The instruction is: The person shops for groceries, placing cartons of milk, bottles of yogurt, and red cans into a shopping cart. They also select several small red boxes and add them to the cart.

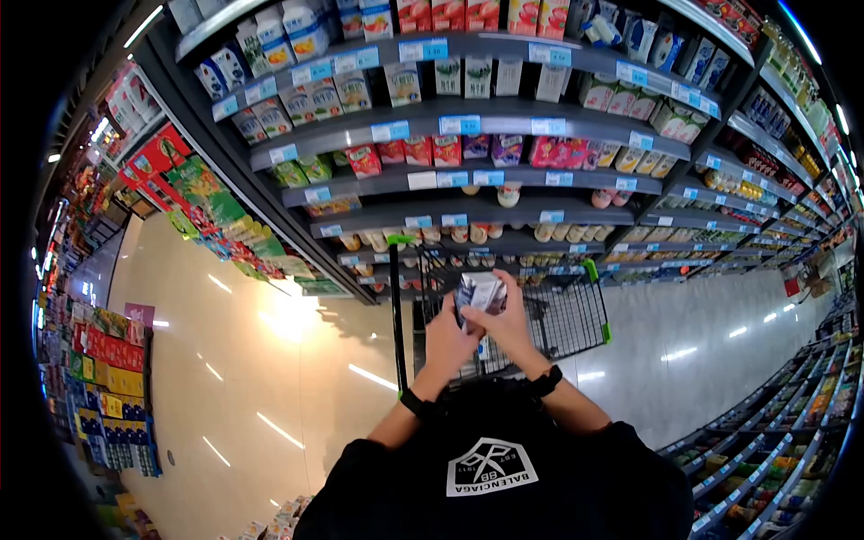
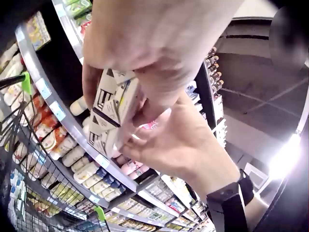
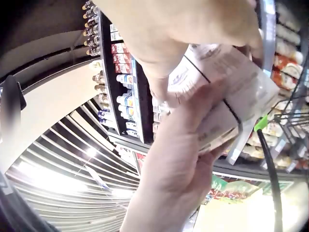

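Both hands hold a white and grey carton pack [image 1: 484,290] over the shopping cart, in front of the shelves. My left hand [image 1: 448,344] grips its left side. On the right side, my right hand [image 1: 511,322] grips it with the thumb lying across the near face. Dark lettering and a dark line between two halves show on the pack [image 2: 107,113] in the left wrist view. Thin dark lines cross the pale face of the pack [image 3: 236,92] in the right wrist view, where the left thumb lies on it.
The black wire cart [image 1: 567,315] with green corners stands below the hands, its handle [image 1: 397,315] at left. Shelves [image 1: 378,121] of cartons and bottles rise ahead. A promotional display [image 1: 211,202] stands at left, and more shelving [image 1: 765,450] lines the aisle at lower right.
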`<state>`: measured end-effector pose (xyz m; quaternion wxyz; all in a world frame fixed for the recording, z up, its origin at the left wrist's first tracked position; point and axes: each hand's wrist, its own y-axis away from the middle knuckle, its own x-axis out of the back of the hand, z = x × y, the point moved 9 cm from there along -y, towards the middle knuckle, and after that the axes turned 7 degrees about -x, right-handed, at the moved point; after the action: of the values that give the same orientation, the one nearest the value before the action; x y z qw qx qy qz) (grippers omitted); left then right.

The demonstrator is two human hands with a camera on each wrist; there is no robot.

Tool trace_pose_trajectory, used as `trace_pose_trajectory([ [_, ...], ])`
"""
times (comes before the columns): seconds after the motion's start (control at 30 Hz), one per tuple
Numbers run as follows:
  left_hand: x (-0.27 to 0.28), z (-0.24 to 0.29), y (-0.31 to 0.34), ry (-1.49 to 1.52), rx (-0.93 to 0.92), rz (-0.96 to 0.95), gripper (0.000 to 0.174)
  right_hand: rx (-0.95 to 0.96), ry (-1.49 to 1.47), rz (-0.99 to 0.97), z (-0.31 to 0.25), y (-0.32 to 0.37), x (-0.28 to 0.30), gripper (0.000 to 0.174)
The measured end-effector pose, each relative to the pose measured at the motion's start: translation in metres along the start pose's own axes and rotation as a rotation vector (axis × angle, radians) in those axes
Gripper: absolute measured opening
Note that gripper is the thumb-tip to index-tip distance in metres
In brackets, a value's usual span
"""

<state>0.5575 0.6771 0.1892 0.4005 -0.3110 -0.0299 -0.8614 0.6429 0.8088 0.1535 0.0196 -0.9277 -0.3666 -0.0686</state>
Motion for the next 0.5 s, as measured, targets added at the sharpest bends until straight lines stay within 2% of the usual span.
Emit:
trace_pose_trajectory([
  [0.03, 0.001, -0.009, 0.0, 0.073, 0.032, 0.0, 0.071, -0.066, -0.044, -0.038, 0.01, 0.001, 0.0, 0.084],
  [0.1, -0.012, -0.037, 0.001, 0.417, 0.014, -0.088, 0.073, -0.22, -0.149, -0.105, 0.014, 0.007, 0.005, 0.07],
  [0.2, -0.025, -0.053, 0.006, 0.627, 0.198, -0.262, 0.08, -0.193, -0.115, -0.099, 0.017, 0.009, 0.017, 0.066],
  [0.3, -0.039, -0.064, 0.011, 0.747, 0.212, -0.318, 0.089, -0.267, -0.095, -0.085, 0.028, 0.011, 0.024, 0.062],
  [0.37, -0.042, -0.059, 0.017, 0.727, 0.187, -0.314, 0.089, -0.449, -0.249, -0.078, 0.041, 0.019, 0.025, 0.064],
  [0.4, -0.043, -0.06, 0.018, 0.549, 0.152, -0.327, 0.09, -0.57, -0.277, -0.085, 0.053, 0.025, 0.025, 0.064],
  [0.43, -0.044, -0.061, 0.019, 0.37, 0.116, -0.338, 0.092, -0.582, -0.273, -0.083, 0.06, 0.026, 0.03, 0.064],
  [0.5, -0.049, -0.07, 0.025, 0.345, 0.112, -0.343, 0.097, -0.688, -0.302, -0.318, 0.076, 0.032, 0.02, 0.067],
])
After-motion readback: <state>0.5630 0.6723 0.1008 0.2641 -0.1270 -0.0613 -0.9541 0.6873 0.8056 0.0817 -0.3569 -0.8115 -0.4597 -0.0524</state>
